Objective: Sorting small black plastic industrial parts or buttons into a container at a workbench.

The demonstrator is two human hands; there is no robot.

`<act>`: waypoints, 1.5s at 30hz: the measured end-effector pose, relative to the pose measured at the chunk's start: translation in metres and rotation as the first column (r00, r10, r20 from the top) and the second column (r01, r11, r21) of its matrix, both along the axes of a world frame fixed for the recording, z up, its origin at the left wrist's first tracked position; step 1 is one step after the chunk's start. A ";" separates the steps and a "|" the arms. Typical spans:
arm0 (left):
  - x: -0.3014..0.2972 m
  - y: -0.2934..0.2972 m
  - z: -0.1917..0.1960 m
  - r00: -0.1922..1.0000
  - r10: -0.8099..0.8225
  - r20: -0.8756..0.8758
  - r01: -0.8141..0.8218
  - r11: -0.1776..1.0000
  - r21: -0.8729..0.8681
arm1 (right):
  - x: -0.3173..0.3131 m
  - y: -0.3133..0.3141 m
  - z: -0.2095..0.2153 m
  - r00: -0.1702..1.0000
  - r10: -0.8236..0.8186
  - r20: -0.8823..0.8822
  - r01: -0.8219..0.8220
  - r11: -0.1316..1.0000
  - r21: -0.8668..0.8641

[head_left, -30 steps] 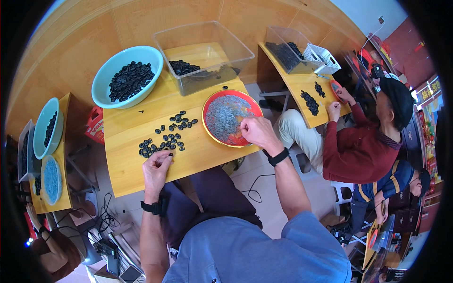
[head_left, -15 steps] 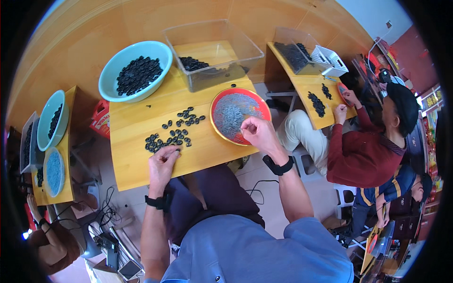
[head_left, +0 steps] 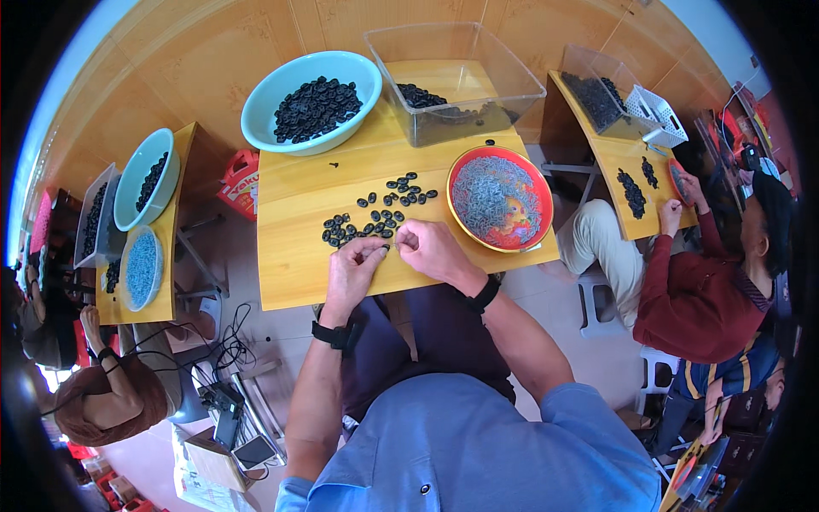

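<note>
Yellow wooden table (head_left: pixel 299 273), wood-panel floor beyond, co-workers at neighbouring tables. Our left hand (head_left: pixel 352 266) and right hand (head_left: pixel 431 247) meet just below scatter of dark pieces (head_left: pixel 375 218), fingertips pinched together on one small piece; its long axis we cannot tell. Red plate (head_left: pixel 501 198) right of scatter.

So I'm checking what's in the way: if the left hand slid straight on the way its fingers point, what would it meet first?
Probably the loose black pieces on the wooden table, just beyond the left hand; the fingertips are almost at them. Farther on sits the clear tub.
</note>
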State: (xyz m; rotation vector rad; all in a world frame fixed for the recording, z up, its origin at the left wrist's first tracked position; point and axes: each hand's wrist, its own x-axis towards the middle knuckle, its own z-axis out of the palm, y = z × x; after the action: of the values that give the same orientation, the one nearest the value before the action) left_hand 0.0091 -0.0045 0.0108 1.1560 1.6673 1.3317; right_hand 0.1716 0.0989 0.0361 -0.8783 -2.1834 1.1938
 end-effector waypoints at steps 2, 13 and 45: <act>-0.002 0.001 -0.004 1.000 0.005 0.008 -0.005 1.000 0.009 | 0.000 0.000 0.000 1.000 -0.002 -0.005 0.002 1.000 -0.012; -0.001 0.002 -0.006 0.999 0.022 -0.038 -0.021 1.000 0.012 | 0.000 0.000 -0.004 0.999 0.034 -0.001 -0.034 0.999 0.041; 0.003 0.004 -0.004 0.992 0.040 0.116 -0.040 0.999 -0.007 | 0.000 -0.013 -0.014 0.986 -0.082 -0.145 0.060 0.987 -0.149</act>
State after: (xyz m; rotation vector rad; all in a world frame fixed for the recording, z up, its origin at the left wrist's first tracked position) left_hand 0.0124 0.0000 0.0070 1.0270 1.6165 1.3921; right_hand 0.1720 0.0859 0.0217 -0.8864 -1.9496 1.3507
